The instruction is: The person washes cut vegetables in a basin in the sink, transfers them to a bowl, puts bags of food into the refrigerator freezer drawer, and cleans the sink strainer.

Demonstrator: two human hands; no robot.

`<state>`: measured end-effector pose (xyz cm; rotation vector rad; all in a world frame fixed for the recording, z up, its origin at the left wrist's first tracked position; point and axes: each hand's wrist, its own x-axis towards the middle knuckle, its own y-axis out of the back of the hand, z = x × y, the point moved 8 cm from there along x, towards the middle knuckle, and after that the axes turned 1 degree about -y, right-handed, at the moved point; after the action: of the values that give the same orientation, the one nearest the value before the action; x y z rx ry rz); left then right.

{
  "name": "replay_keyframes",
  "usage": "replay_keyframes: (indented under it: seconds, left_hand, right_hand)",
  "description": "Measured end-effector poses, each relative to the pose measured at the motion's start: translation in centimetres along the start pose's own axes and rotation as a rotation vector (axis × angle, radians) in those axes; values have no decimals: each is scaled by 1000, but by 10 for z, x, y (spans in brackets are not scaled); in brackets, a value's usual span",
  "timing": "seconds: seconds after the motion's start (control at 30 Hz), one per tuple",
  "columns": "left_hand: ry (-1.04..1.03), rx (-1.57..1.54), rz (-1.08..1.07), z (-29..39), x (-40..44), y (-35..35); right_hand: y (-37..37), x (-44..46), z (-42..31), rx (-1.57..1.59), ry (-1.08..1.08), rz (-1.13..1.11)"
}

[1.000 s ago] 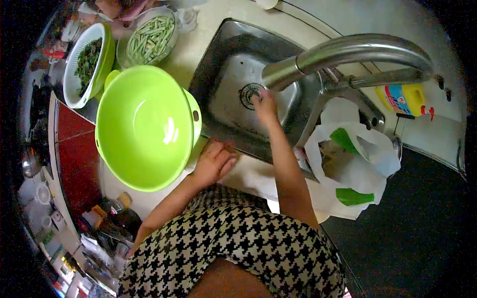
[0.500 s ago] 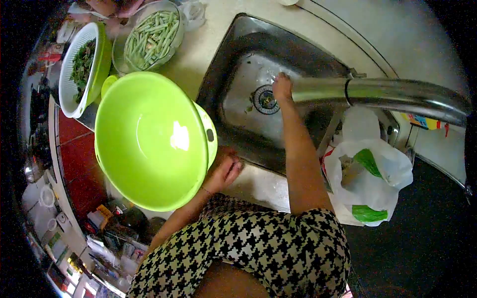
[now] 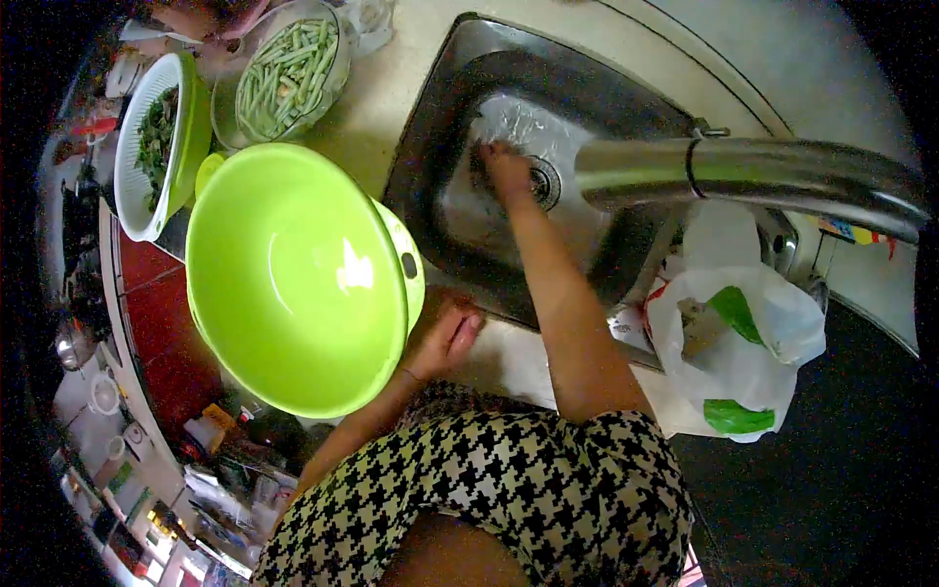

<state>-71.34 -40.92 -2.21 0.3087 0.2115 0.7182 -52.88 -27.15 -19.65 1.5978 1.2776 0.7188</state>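
Note:
My right hand [image 3: 507, 172] is down in the metal sink [image 3: 430, 230], fingers low against its wet floor to the left of the drain [image 3: 541, 183]. The fingers are blurred and partly hidden, so I cannot tell whether they are open or closed. Beside the sink's near edge is my left hand [image 3: 456, 338], its fingers curled; what they hold, if anything, is hidden. A lime-green plastic basin [image 3: 293, 284] is tilted toward me, with nothing in it. Its rim overlaps my left wrist. Over the sink reaches a thick metal faucet [image 3: 636, 174], and water spreads on the sink floor.
A glass bowl of cut green beans [image 3: 289, 83] stands on the counter at upper left. Beside it, a white colander in a green basin [image 3: 147, 157] holds dark leafy greens. Right of the sink is a white plastic bag [image 3: 782, 313] with green leaves in it.
My right hand has moved left across the sink floor, away from beneath the faucet and past the drain. More water shows there. My left hand and the basin keep nearly the same place.

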Motion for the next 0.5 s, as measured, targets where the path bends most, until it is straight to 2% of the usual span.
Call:
replay_keyframes:
  seconds: [0.07, 0.1, 0.17, 0.27, 0.37, 0.4, 0.47, 0.5]
  left_hand:
    - [-81, 0, 41, 1, -3, 4]
    - [68, -123, -10, -21, -8, 1]
    - [132, -122, -19, -42, -12, 3]
    - [89, 15, -93, -41, -5, 9]
    - [75, 144, -135, -54, -6, 13]
    - [86, 188, -153, -52, -2, 16]
    - [-185, 325, -71, -25, -2, 23]
    - [-237, 255, -29, -19, -1, 25]
  right_hand:
    - [-38, -24, -5, 142, 30, 21]
    - [-39, -34, -16, 70, 44, -88]
    - [-38, -64, -33, -60, 81, -294]
    - [-79, -99, -29, -206, 176, -513]
    - [-42, -141, -36, -97, 307, -513]
    - [-38, -147, -34, 3, 258, -498]
    - [-33, -156, -28, 201, 152, -444]
    - [-31, -158, -23, 298, 104, -421]
